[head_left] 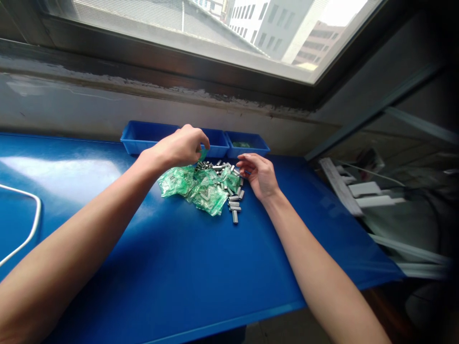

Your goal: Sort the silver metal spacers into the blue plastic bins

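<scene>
Frame centre: left grip point(182, 145) apparently pinching green bag point(203, 154); right grip point(263, 176) loose, seemingly empty. Metal pieces point(234, 204) could scatter if brushed.

Near tabletop point(201, 267) lies open; green bags point(211, 198) obstruct the middle.

At twelve o'clock I see a window point(172, 19), at nine a white cord point(37, 216), at three white pieces point(365, 189).
</scene>
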Motion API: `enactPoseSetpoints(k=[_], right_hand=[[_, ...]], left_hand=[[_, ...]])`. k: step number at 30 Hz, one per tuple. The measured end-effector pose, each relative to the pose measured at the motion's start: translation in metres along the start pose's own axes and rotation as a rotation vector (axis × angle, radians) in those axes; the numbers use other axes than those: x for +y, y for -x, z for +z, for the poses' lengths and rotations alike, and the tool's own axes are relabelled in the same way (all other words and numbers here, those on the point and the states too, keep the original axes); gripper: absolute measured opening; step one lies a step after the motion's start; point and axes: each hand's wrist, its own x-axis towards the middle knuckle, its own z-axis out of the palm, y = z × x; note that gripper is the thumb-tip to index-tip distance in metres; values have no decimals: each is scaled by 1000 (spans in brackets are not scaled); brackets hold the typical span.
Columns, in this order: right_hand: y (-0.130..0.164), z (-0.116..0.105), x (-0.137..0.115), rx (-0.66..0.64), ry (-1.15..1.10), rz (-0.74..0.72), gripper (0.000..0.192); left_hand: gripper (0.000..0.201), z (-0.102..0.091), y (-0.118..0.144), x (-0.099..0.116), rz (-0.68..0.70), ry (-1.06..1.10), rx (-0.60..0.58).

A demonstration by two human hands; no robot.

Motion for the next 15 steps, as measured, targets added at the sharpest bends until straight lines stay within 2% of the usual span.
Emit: enactPoseSetpoints(k=[2,4,9,12,15], right_hand=[[1,1,0,-22,69,-58,18],[4,4,0,-67,127,-109,24],[11,11,-2,-185,125,-118,39],[12,11,-4,-196,100,-110,39],[9,8,-5,-175,74,-77,35]], left_hand=[[36,-1,-1,5,30,116,85],[37,-1,-3,10,41,281,112],[41,10,-6,16,8,629,7],[39,18,-7,17,-24,691,13],[38,23,-7,16,-55,659,25]])
